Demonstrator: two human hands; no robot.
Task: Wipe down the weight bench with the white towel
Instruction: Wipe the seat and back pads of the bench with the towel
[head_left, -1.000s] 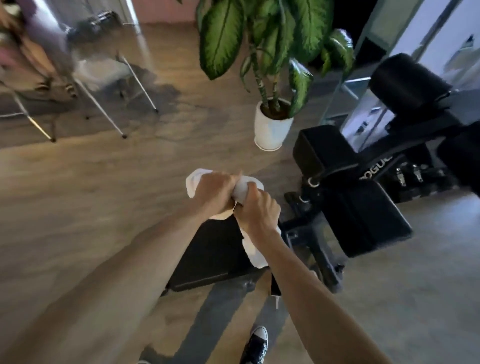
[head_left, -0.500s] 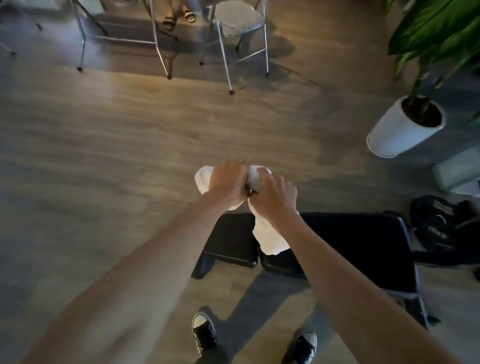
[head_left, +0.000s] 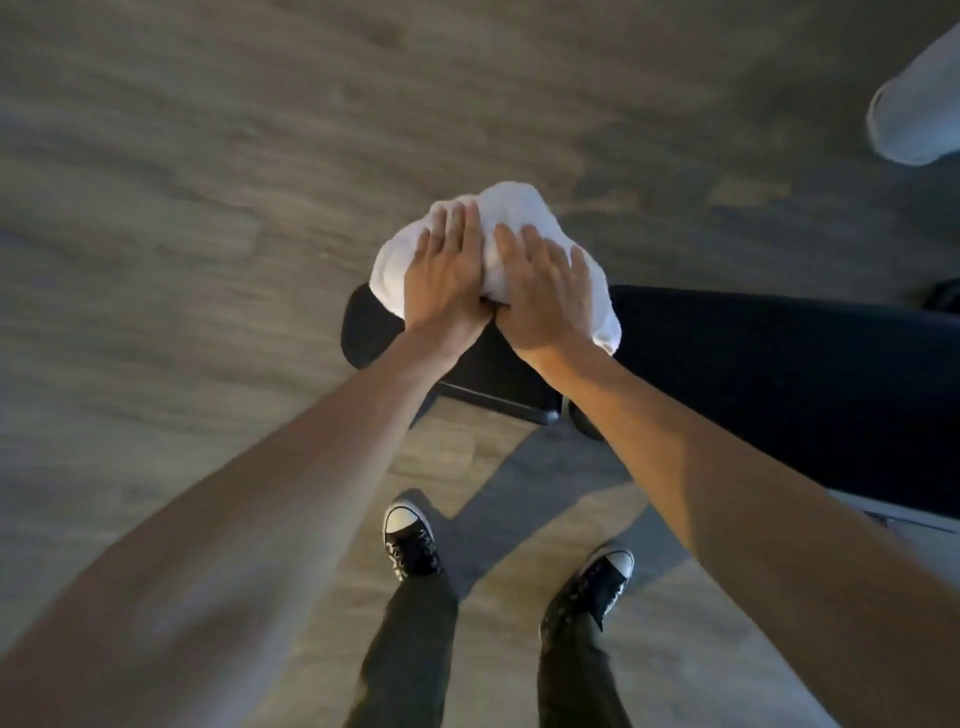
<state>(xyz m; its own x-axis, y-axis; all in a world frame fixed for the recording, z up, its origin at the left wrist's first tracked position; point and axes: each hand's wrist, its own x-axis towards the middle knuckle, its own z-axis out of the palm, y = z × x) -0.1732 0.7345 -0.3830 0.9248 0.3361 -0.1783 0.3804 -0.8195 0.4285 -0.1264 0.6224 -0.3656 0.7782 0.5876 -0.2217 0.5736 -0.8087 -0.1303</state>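
At the bench end, your left hand and right hand lie flat, fingers spread, on the white towel. Neither hand grips; both press it down.

Both hands, left beside right, lie flat on the towel atop the bench end.

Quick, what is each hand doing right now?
Left hand: open, flat, pressing on the white towel at the end of the bench.
Right hand: open, flat on the same towel.
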